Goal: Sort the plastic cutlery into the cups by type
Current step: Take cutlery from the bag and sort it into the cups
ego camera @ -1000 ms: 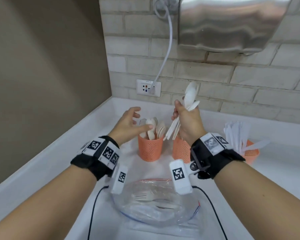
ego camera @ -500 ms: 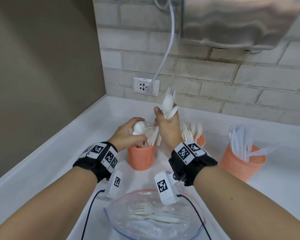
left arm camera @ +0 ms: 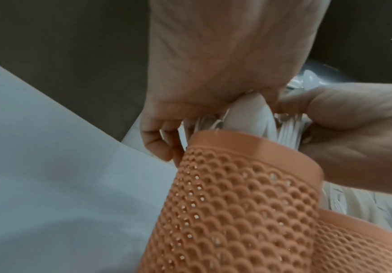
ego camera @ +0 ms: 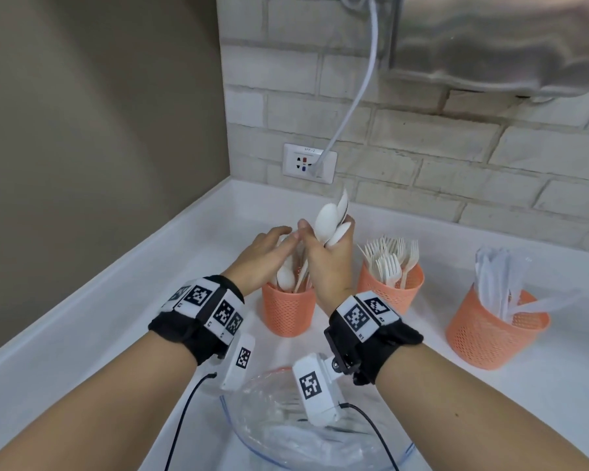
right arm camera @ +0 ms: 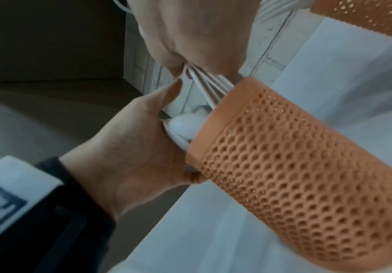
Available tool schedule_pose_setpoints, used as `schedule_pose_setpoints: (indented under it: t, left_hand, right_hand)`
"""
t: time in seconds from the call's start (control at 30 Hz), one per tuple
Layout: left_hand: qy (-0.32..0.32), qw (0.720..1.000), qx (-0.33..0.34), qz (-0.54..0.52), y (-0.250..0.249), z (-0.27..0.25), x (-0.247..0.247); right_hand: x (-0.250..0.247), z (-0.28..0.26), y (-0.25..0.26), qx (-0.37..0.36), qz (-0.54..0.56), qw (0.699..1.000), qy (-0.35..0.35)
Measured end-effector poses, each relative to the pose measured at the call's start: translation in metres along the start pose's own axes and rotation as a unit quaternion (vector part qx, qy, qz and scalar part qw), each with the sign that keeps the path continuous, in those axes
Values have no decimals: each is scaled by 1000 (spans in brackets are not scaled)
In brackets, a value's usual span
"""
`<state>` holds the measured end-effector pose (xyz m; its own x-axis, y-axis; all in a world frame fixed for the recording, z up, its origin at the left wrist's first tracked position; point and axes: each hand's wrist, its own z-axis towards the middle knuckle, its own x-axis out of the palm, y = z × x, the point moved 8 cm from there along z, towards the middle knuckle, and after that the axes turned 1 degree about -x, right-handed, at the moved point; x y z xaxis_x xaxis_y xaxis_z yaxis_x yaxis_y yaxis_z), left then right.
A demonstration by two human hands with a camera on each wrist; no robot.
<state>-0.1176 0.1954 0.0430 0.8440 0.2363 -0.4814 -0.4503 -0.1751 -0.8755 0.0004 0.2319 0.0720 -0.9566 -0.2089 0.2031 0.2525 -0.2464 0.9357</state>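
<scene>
— While your right hand (ego camera: pixel 329 263) grips that bundle of spoons (ego camera: pixel 332 222), where do the handles reach?

— Your fingers (right arm camera: pixel 178 62) are curled round the bundle's middle. The bowls stand up above your fist and the handles run down into the mouth of the spoon cup (ego camera: pixel 289 311), the leftmost of the three orange mesh cups on the counter (ego camera: pixel 99 321).

— And your left hand (ego camera: pixel 264 258)?

— It's at the same cup's rim, palm toward the spoons already standing inside. In the right wrist view your fingers look fairly straight and laid against those spoon bowls, holding them aside; your thumb is near the cup's outer wall. I see no closed grip round anything there.

— Where's the rest of the cutlery?

— The forks (ego camera: pixel 390 263) stand tines-up in the middle cup (ego camera: pixel 393 294), just right of your right hand. The knives (ego camera: pixel 500 280) are in the right cup (ego camera: pixel 490 334), well apart from the others, one blade leaning out over its rim. Near you, between your forearms, a clear plastic bag (ego camera: pixel 272 423) lies on the counter with some pieces inside, too blurred to tell what type.

— Behind the cups?

— You've a brick wall with a socket (ego camera: pixel 309 163) and a white cord (ego camera: pixel 361 86) plugged in.
</scene>
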Motion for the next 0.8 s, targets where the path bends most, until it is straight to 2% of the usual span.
schedule_pose_setpoints:
  t: [0.1, 0.17, 0.23, 0.3, 0.37, 0.47, 0.53, 0.6, 0.67, 0.8]
  left_hand:
    - [-28, 999, 22, -22, -5, -6, -4]
    - [-36, 998, 10, -43, -6, -9, -7]
    - [-38, 998, -2, -53, -7, -13, -7]
    - [-34, 997, 3, -64, -10, -14, -5]
    - [-30, 997, 6, -77, -11, -13, -3]
    - [-16, 994, -1, -106, -11, -12, -1]
    - [-13, 992, -30, -120, -9, -15, -1]
    - [-16, 993, -36, -110, -11, -19, -4]
    - [-50, 996, -34, -68, -13, -24, -14]
    - [-152, 988, 6, 13, -27, -47, -42]
  right_hand:
    - [0, -1, 8, 19, 25, 999, 17]
    - [-5, 4, 18, -9, 4, 1000, 10]
    - [-3, 8, 27, -58, -62, 996, 33]
    - [7, 9, 26, -99, -197, 971, 94]
    - [11, 8, 22, -137, -322, 927, 137]
    - [12, 2, 15, -161, -386, 888, 193]
    - [12, -5, 2, -135, -411, 866, 251]
    - [7, -9, -5, -74, -433, 849, 295]
    - [2, -11, 3, -39, -442, 839, 314]
    - [-6, -11, 44, -94, -457, 842, 270]
